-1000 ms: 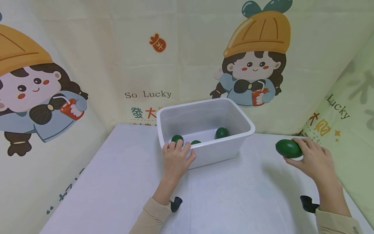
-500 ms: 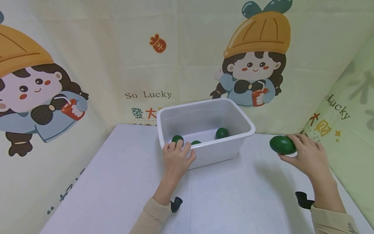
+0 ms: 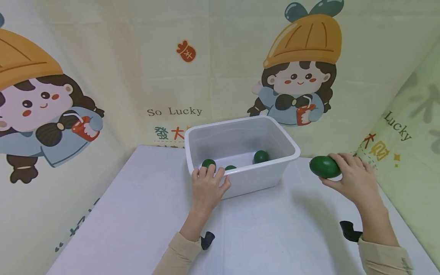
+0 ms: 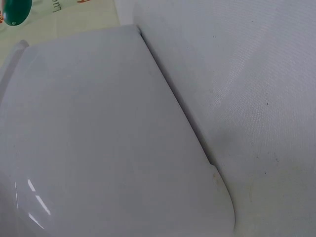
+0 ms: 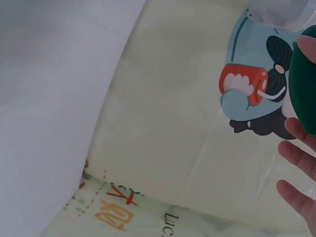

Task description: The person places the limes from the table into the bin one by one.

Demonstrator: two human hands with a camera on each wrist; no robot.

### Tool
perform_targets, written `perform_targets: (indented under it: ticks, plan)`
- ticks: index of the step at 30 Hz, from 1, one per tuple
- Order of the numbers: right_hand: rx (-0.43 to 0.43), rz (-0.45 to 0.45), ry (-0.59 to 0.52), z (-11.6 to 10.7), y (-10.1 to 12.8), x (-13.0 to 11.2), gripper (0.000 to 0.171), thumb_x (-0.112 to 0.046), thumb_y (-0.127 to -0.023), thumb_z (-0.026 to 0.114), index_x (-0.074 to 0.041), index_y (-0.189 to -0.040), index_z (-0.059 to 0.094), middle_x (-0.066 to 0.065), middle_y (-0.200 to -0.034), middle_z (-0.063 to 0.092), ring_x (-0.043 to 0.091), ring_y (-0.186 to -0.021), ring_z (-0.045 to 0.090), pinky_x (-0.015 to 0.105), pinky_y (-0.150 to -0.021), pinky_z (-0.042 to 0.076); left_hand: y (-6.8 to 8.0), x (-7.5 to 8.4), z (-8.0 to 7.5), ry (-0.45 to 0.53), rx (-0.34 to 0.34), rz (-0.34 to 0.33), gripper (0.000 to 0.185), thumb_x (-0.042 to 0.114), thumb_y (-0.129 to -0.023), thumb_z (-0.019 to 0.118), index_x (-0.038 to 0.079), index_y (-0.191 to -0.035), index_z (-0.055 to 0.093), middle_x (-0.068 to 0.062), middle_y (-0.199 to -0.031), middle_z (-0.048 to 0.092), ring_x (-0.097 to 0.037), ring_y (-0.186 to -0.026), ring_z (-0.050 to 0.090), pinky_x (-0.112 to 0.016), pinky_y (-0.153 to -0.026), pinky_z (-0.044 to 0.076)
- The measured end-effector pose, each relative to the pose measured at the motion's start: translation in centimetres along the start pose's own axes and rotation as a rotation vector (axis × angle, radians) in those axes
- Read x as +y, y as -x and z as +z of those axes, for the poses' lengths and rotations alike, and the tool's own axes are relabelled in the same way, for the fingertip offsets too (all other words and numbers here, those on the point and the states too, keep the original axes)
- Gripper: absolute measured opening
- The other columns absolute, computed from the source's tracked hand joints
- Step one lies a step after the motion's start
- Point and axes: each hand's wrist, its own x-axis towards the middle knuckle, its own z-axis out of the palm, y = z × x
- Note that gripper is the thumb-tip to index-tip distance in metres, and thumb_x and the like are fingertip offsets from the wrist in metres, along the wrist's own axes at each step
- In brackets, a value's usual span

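— Three green fruits lie inside the white bin (image 3: 290, 147): one (image 3: 208, 163) at the near left corner, one (image 3: 230, 167) just beside it and mostly hidden by the near rim, one (image 3: 261, 156) further right. Confirm the left side?

— Confirmed. One left hand (image 3: 207, 187) rests on the bin's near left corner, fingers curled over the rim and gripping it. The left wrist view shows only the bin's outer wall (image 4: 108, 148) standing on the counter (image 4: 256, 98).

— Bin count?

— One bin, upright, at the back middle of the white counter (image 3: 137, 214), close to the printed backdrop (image 3: 144, 68).

— And to the right?

— One right hand (image 3: 352, 179) held above the counter, just right of the bin. It grips a fourth green fruit (image 3: 324, 167), thumb below and fingers over the top. That fruit is outside the bin, near its right rim, not touching it. The right wrist view shows an edge of the same fruit (image 5: 304, 86) against the fingers (image 5: 296, 153).

— Total fruits?

— Four: three in the bin, one in the right hand. Two sleeves in view, both beige.
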Motion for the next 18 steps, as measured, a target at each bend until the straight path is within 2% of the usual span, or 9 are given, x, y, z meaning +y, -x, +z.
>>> perform_targets:
  ticks: [7, 18]
  plan:
    - [0.018, -0.028, -0.003, -0.3, -0.5, -0.8, 0.073, -0.033, -0.062, 0.079, -0.005, -0.121, 0.045, 0.023, -0.12, 0.041, 0.041, -0.112, 0.034, 0.061, -0.094, 0.021, -0.1, 0.0, 0.0, 0.003, 0.004, -0.002, 0.023, 0.035, -0.081, 0.051, 0.017, -0.088, 0.063, -0.003, -0.081, 0.053, -0.023, -0.077, 0.048, -0.04, -0.073, 0.036]
    - [0.061, -0.073, -0.014, -0.5, -1.4, -2.4, 0.073, -0.032, -0.061, 0.08, -0.007, -0.121, 0.047, 0.022, -0.119, 0.045, 0.04, -0.111, 0.038, 0.06, -0.09, 0.026, 0.0, 0.0, 0.1, 0.007, 0.017, -0.003, 0.022, 0.035, -0.08, 0.051, 0.017, -0.087, 0.063, -0.003, -0.081, 0.053, -0.023, -0.076, 0.048, -0.04, -0.072, 0.036]
